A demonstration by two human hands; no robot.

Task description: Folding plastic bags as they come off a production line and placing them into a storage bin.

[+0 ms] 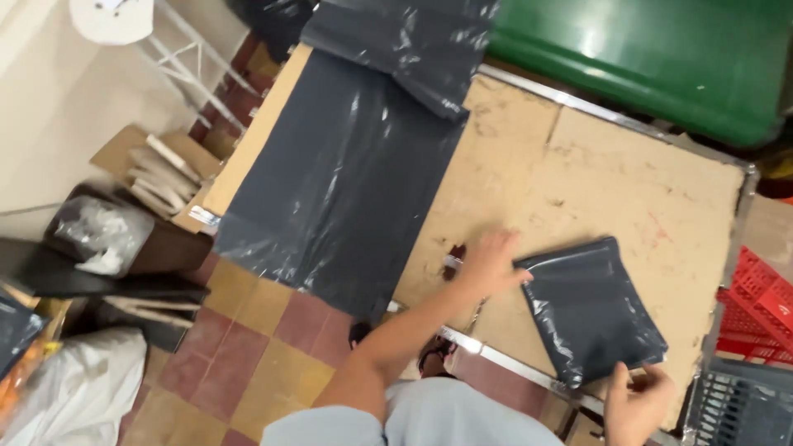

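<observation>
**Two hands on a folded dark grey bag at the tabletop's near edge**

The left hand (489,263) lies flat, fingers spread wide and closing on nothing, with its fingertips touching the upper left corner of the folded grey plastic bag (588,310). The right hand (638,403) is at the bag's lower right corner, by the tabletop's near edge; its fingers curl at that corner, but whether the grip actually pinches the plastic cannot be told from this view.

The folded bag is glossy and dark grey, roughly square, and lies tilted on the right half of the tabletop (611,177), close to the near rim. The tabletop is a worn tan board, scuffed and stained, framed by a metal edge strip (512,361).

Just left of the left hand a small dark object (453,263) sits on the board; it is too blurred to identify. Further left, a large sheet of the same grey plastic (343,177) is spread flat over the left part of the tabletop, its lower end hanging past the near edge. At its far end another crumpled dark sheet (409,41) overlaps it.

Beyond the tabletop stands a green bin (661,58). To the right are a red crate (760,310) and a dark grey crate (739,405). On the tiled floor (256,347) to the left sit a cardboard box (157,169) holding wooden pieces, a clear plastic bag (99,235) and a white sack (78,392).
</observation>
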